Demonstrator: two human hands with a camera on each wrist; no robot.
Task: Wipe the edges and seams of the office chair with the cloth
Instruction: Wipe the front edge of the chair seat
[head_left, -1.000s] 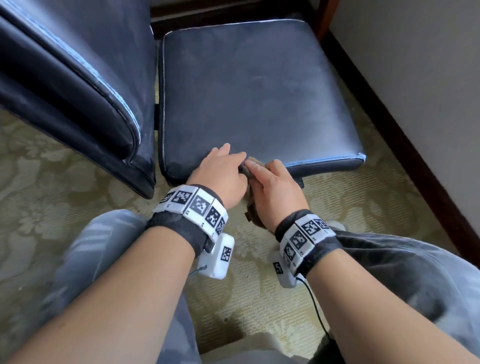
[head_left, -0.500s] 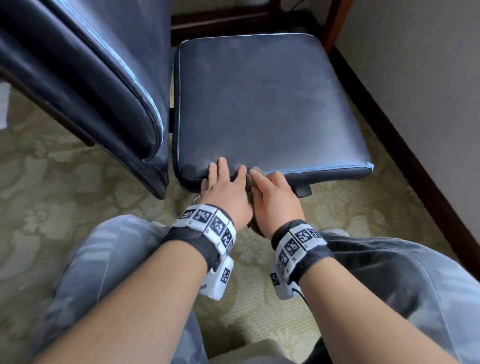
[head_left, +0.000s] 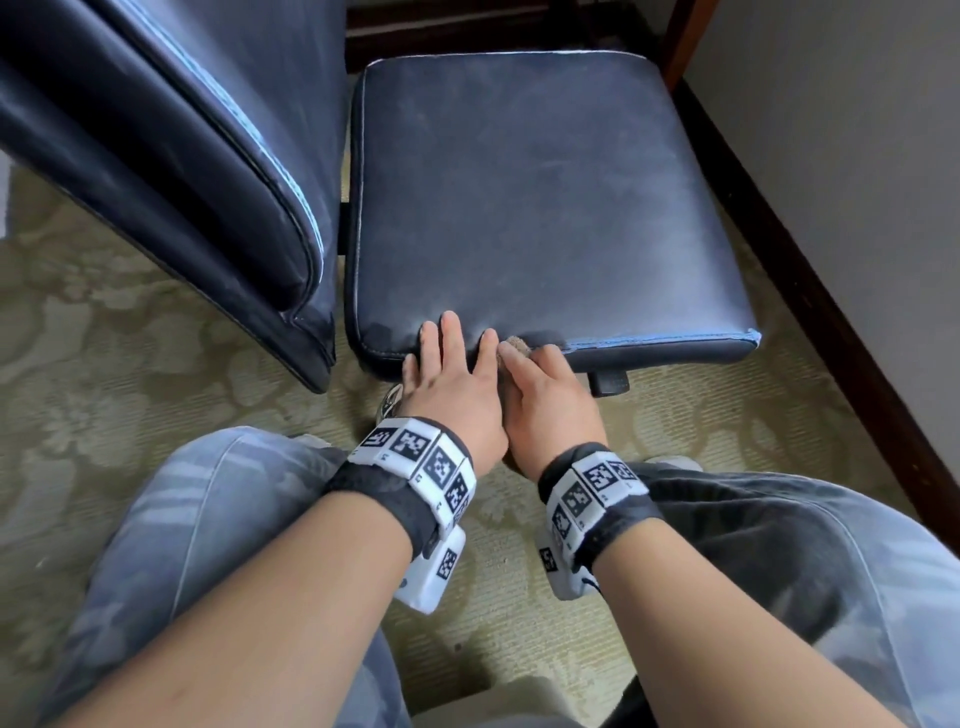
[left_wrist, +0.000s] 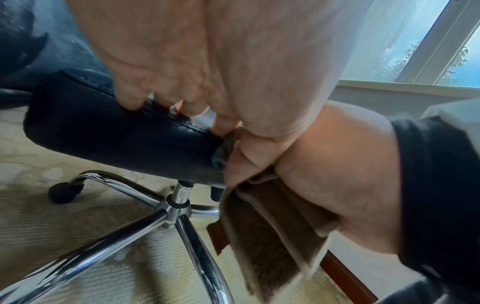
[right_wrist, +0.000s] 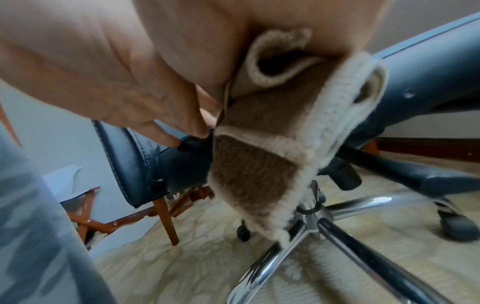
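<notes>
the right hand grips the brown cloth and presses it against the near edge of the dark seat cushion of the office chair, the loose end hanging below the palm. the left hand lies just beside it, touching it, fingers straight and flat over the same edge. the chrome base stands on patterned carpet.

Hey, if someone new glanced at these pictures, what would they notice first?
Two bare hands meet at the near edge of the dark blue leather seat cushion: the left hand rests its fingers on the cushion, the right hand grips a brown terry cloth against the seam. Below, the shiny chrome star base stands on patterned carpet.
</notes>
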